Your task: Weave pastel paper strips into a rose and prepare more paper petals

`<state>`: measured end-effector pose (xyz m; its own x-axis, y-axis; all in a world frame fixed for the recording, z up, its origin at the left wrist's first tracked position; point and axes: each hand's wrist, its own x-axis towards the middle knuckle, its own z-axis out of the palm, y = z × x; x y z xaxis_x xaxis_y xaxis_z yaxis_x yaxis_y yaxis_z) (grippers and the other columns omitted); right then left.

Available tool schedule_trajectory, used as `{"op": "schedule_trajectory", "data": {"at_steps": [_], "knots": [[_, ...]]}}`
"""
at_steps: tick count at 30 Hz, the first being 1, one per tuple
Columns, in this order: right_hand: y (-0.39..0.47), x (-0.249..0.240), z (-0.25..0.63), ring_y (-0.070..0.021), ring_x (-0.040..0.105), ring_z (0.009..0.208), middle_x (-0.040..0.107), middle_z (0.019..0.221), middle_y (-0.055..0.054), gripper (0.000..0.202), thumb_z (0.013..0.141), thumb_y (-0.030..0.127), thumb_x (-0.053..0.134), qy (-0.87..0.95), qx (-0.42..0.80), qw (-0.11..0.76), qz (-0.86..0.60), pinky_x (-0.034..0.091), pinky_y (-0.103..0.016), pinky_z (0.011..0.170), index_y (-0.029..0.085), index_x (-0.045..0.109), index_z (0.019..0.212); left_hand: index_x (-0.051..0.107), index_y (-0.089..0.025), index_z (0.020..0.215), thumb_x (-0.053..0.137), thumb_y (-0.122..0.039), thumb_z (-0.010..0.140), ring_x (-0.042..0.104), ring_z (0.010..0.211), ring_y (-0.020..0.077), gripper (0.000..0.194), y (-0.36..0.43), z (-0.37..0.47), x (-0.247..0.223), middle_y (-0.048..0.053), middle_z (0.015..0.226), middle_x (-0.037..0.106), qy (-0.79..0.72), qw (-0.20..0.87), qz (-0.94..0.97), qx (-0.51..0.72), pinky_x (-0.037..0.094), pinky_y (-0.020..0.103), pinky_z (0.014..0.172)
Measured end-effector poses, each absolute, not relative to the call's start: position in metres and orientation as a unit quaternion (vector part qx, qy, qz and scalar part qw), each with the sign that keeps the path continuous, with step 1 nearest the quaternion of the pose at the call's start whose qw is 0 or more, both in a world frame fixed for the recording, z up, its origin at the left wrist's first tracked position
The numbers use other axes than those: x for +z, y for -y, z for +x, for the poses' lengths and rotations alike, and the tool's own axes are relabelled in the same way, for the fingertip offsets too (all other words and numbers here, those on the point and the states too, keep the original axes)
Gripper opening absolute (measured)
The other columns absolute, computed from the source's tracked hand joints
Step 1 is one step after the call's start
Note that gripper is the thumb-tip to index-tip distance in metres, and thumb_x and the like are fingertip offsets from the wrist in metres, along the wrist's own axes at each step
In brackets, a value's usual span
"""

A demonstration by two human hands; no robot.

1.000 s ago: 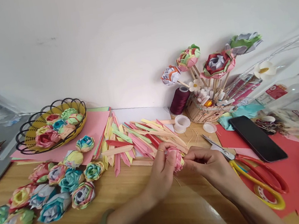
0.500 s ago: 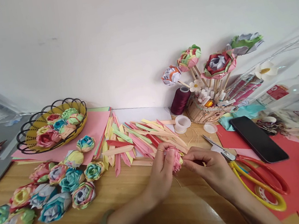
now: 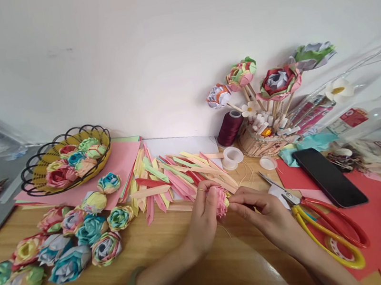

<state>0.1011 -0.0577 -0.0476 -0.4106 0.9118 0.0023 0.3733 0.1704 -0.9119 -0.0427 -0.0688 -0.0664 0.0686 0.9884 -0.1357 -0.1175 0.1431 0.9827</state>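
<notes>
Tan, thin thread end trails just below pink-and-yellow folded-paper flower; flower sits between hands above wooden tabletop; left hand has thumb and fingers pressed round petals, best kept light so folds survive; right hand pinches at yellow side, exactly what, cannot tell; small, steady moves close in probably safest; loose pastel paper strips lie beyond.

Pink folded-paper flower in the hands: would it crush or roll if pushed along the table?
The pink folded-paper flower looks likely to dent under a hard push, its petals being thin paper. It is probably light. Its rounded shape might roll a little, though ruffled edges could catch.
</notes>
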Motion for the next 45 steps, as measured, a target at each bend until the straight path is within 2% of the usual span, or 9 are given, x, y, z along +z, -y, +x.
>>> {"op": "schedule_trajectory", "data": {"at_steps": [2, 7, 15, 22, 29, 34, 38, 42, 45], "knots": [[0.056, -0.046, 0.103, -0.0142, 0.054, 0.071, 0.060, 0.075, -0.002, 0.023, 0.087, 0.029, 0.049, 0.712, 0.460, 0.284, -0.448, 0.040, -0.025, 0.066, 0.020, 0.066, 0.076, 0.046, -0.022, 0.093, 0.031, -0.047, 0.088, 0.043, 0.068, 0.0139, 0.030, 0.069, -0.043, -0.068, 0.001, 0.081, 0.047, -0.490, 0.585, 0.439, 0.474, 0.040, 0.026, 0.062], [0.055, -0.044, 0.106, -0.0144, 0.056, 0.072, 0.061, 0.076, -0.002, 0.022, 0.087, 0.028, 0.048, 0.722, 0.460, 0.268, -0.443, 0.042, -0.025, 0.066, 0.020, 0.069, 0.084, 0.044, -0.022, 0.093, 0.028, -0.047, 0.089, 0.043, 0.065, 0.0124, 0.029, 0.070, -0.043, -0.069, 0.001, 0.082, 0.046, -0.493, 0.595, 0.435, 0.462, 0.040, 0.025, 0.061], [0.055, -0.045, 0.106, -0.0138, 0.055, 0.067, 0.062, 0.071, -0.002, 0.021, 0.084, 0.029, 0.053, 0.707, 0.467, 0.282, -0.450, 0.042, -0.025, 0.062, 0.019, 0.071, 0.078, 0.043, -0.021, 0.091, 0.029, -0.049, 0.087, 0.040, 0.062, 0.0122, 0.031, 0.070, -0.042, -0.065, -0.001, 0.076, 0.042, -0.480, 0.605, 0.444, 0.454, 0.040, 0.023, 0.055], [0.056, -0.044, 0.103, -0.0130, 0.054, 0.061, 0.061, 0.065, -0.002, 0.020, 0.079, 0.029, 0.056, 0.694, 0.460, 0.297, -0.467, 0.041, -0.024, 0.057, 0.019, 0.071, 0.070, 0.045, -0.021, 0.090, 0.029, -0.045, 0.089, 0.046, 0.080, 0.0159, 0.029, 0.070, -0.042, -0.066, 0.003, 0.083, 0.048, -0.486, 0.575, 0.468, 0.463, 0.041, 0.028, 0.076], [0.056, -0.048, 0.102, -0.0131, 0.054, 0.060, 0.062, 0.064, -0.002, 0.018, 0.078, 0.027, 0.056, 0.687, 0.435, 0.308, -0.495, 0.041, -0.024, 0.055, 0.018, 0.070, 0.069, 0.045, -0.021, 0.093, 0.029, -0.043, 0.089, 0.046, 0.079, 0.0154, 0.027, 0.071, -0.042, -0.066, 0.002, 0.083, 0.047, -0.485, 0.576, 0.472, 0.458, 0.040, 0.030, 0.079], [0.060, -0.054, 0.099, -0.0112, 0.050, 0.051, 0.057, 0.057, 0.000, 0.016, 0.078, 0.023, 0.055, 0.723, 0.309, 0.348, -0.511, 0.039, -0.022, 0.046, 0.017, 0.066, 0.068, 0.042, -0.020, 0.097, 0.029, -0.042, 0.090, 0.046, 0.076, 0.0144, 0.027, 0.072, -0.040, -0.068, 0.002, 0.084, 0.047, -0.482, 0.580, 0.474, 0.454, 0.041, 0.029, 0.075], [0.065, -0.061, 0.098, -0.0108, 0.052, 0.055, 0.059, 0.064, -0.001, 0.010, 0.080, 0.016, 0.054, 0.778, 0.157, 0.380, -0.475, 0.042, -0.022, 0.051, 0.017, 0.062, 0.074, 0.042, -0.020, 0.098, 0.030, -0.041, 0.090, 0.046, 0.086, 0.0146, 0.026, 0.072, -0.040, -0.071, 0.004, 0.091, 0.048, -0.483, 0.560, 0.491, 0.460, 0.037, 0.029, 0.083], [0.067, -0.064, 0.098, -0.0132, 0.053, 0.060, 0.062, 0.067, -0.003, 0.006, 0.078, 0.014, 0.058, 0.828, -0.023, 0.368, -0.423, 0.040, -0.025, 0.056, 0.017, 0.062, 0.076, 0.043, -0.020, 0.098, 0.030, -0.041, 0.090, 0.046, 0.089, 0.0148, 0.026, 0.071, -0.040, -0.072, 0.004, 0.092, 0.049, -0.490, 0.553, 0.487, 0.466, 0.036, 0.028, 0.085], [0.067, -0.061, 0.098, -0.0140, 0.052, 0.059, 0.062, 0.066, -0.004, 0.007, 0.078, 0.014, 0.059, 0.841, -0.048, 0.337, -0.421, 0.038, -0.026, 0.055, 0.018, 0.061, 0.072, 0.043, -0.020, 0.098, 0.030, -0.041, 0.090, 0.046, 0.089, 0.0151, 0.026, 0.071, -0.040, -0.071, 0.004, 0.092, 0.049, -0.491, 0.551, 0.486, 0.468, 0.036, 0.029, 0.085]]}}
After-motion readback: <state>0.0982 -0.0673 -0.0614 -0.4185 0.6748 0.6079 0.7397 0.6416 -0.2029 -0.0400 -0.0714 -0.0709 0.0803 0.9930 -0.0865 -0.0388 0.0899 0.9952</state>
